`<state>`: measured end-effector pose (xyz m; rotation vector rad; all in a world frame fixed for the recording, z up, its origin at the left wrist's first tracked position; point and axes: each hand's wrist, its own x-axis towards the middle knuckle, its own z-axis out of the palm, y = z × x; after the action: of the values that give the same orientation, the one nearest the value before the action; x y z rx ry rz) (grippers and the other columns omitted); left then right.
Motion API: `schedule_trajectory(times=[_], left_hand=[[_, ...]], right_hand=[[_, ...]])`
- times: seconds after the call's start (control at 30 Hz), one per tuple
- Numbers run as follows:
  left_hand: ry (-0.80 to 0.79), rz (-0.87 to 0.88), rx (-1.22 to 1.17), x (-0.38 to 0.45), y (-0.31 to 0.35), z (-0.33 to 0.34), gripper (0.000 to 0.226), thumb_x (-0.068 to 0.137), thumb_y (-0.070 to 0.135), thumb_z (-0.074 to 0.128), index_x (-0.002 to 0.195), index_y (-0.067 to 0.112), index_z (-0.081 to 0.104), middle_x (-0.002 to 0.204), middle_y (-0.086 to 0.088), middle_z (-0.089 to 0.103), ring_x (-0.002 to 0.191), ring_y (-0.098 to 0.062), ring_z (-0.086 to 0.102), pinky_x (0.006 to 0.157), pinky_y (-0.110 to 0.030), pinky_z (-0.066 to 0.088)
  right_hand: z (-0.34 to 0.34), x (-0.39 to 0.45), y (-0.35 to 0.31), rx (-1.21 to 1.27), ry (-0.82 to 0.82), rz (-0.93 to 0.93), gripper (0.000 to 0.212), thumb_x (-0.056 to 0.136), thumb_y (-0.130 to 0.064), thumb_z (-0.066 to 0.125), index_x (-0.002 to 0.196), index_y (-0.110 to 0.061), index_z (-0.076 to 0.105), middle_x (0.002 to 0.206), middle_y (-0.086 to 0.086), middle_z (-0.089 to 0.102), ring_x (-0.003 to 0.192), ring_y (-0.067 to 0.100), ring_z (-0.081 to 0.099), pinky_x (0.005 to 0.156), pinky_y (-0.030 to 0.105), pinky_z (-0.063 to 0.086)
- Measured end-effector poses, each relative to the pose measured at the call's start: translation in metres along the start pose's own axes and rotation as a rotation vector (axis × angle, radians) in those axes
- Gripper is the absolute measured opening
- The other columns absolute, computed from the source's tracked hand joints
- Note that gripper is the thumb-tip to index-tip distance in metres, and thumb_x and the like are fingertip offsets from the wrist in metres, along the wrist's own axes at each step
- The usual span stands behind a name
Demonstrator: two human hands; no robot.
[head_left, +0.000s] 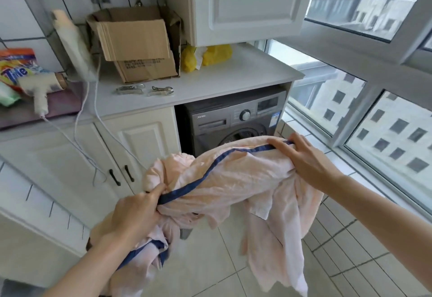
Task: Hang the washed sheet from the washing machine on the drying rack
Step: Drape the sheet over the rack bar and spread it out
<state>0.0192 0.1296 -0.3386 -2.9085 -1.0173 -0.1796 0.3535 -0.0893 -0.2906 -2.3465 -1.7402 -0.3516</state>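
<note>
A pale pink sheet [236, 179] with a dark blue edge band is bunched up in the air in front of the grey washing machine [233, 121]. My left hand [135, 212] grips the sheet at the blue band on its lower left. My right hand [304, 158] grips the upper right part of the sheet, fingers curled over the blue band. Loose folds hang down toward the tiled floor. The sheet hides the machine's door. No drying rack is in view.
The white counter [233, 74] above the machine carries a cardboard box [138, 44], yellow bags [205, 57] and two metal clips [145, 89]. Low cabinets [131, 147] stand on the left with cords hanging. Large windows [374, 109] run along the right.
</note>
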Motion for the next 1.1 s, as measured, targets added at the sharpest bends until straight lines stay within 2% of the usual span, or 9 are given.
schedule_trajectory(times=[0.13,0.23,0.47,0.63,0.8,0.9,0.93,1.0,1.1], left_hand=[[-0.012,0.027,0.031,-0.013,0.012,-0.018,0.037,0.088,0.02,0.044,0.122,0.036,0.043,0.077,0.003,0.064,0.07,-0.021,0.065,0.062,-0.032,0.049],[0.007,0.023,0.064,-0.024,0.027,-0.031,0.038,0.09,0.022,0.044,0.125,0.036,0.04,0.08,0.004,0.064,0.075,-0.02,0.066,0.063,-0.032,0.045],[0.041,-0.001,0.075,-0.062,0.083,-0.065,0.043,0.084,0.016,0.045,0.122,0.035,0.043,0.077,0.004,0.06,0.074,-0.023,0.064,0.062,-0.032,0.048],[0.087,0.003,0.041,-0.094,0.134,-0.091,0.034,0.087,0.023,0.044,0.119,0.034,0.044,0.078,0.005,0.058,0.066,-0.021,0.057,0.062,-0.033,0.048],[0.158,0.01,0.037,-0.109,0.169,-0.113,0.029,0.087,0.031,0.046,0.116,0.031,0.043,0.076,0.006,0.056,0.063,-0.019,0.055,0.059,-0.032,0.046],[0.17,-0.003,0.021,-0.104,0.184,-0.131,0.034,0.088,0.029,0.044,0.122,0.031,0.043,0.09,0.003,0.061,0.074,-0.021,0.062,0.064,-0.033,0.047],[0.182,-0.01,-0.003,-0.099,0.189,-0.138,0.036,0.088,0.028,0.043,0.125,0.031,0.042,0.096,0.001,0.061,0.077,-0.022,0.063,0.067,-0.034,0.049],[0.202,-0.015,-0.021,-0.088,0.196,-0.153,0.037,0.088,0.026,0.043,0.125,0.029,0.041,0.097,0.0,0.061,0.079,-0.023,0.063,0.071,-0.036,0.05],[0.267,-0.023,-0.073,-0.066,0.203,-0.171,0.035,0.087,0.026,0.047,0.121,0.024,0.04,0.101,-0.002,0.06,0.081,-0.026,0.063,0.072,-0.038,0.05]], right_hand=[[-0.022,-0.024,0.001,-0.13,0.013,-0.152,0.083,0.071,-0.008,0.079,0.14,-0.032,0.038,0.103,0.01,0.042,0.086,0.028,0.05,0.051,0.037,0.054],[-0.045,-0.035,-0.002,-0.162,0.081,-0.219,0.077,0.068,-0.004,0.081,0.134,-0.026,0.049,0.102,0.009,0.039,0.083,0.03,0.053,0.051,0.036,0.054],[-0.097,-0.076,-0.003,-0.223,0.067,-0.294,0.063,0.074,-0.001,0.074,0.125,-0.03,0.05,0.095,0.01,0.045,0.075,0.028,0.051,0.048,0.04,0.052],[-0.136,-0.102,-0.007,-0.344,0.039,-0.406,0.065,0.073,0.004,0.073,0.126,-0.027,0.051,0.103,0.011,0.045,0.083,0.025,0.052,0.05,0.035,0.054],[-0.182,-0.108,0.002,-0.537,0.106,-0.508,0.065,0.056,0.016,0.074,0.111,-0.016,0.061,0.097,0.015,0.048,0.072,0.027,0.054,0.038,0.027,0.041],[-0.203,-0.099,0.011,-0.684,0.145,-0.542,0.055,0.056,0.016,0.065,0.102,-0.014,0.064,0.088,0.014,0.054,0.064,0.025,0.054,0.038,0.023,0.027],[-0.21,-0.094,0.018,-0.712,0.168,-0.551,0.05,0.059,0.015,0.061,0.1,-0.014,0.064,0.085,0.014,0.054,0.062,0.024,0.053,0.039,0.023,0.027],[-0.227,-0.085,0.027,-0.752,0.168,-0.583,0.048,0.066,0.017,0.053,0.101,-0.015,0.06,0.084,0.012,0.054,0.064,0.024,0.051,0.041,0.027,0.04],[-0.254,-0.07,0.04,-0.869,0.198,-0.644,0.046,0.07,0.012,0.047,0.103,-0.018,0.06,0.081,0.006,0.056,0.067,0.019,0.052,0.054,0.025,0.047]])
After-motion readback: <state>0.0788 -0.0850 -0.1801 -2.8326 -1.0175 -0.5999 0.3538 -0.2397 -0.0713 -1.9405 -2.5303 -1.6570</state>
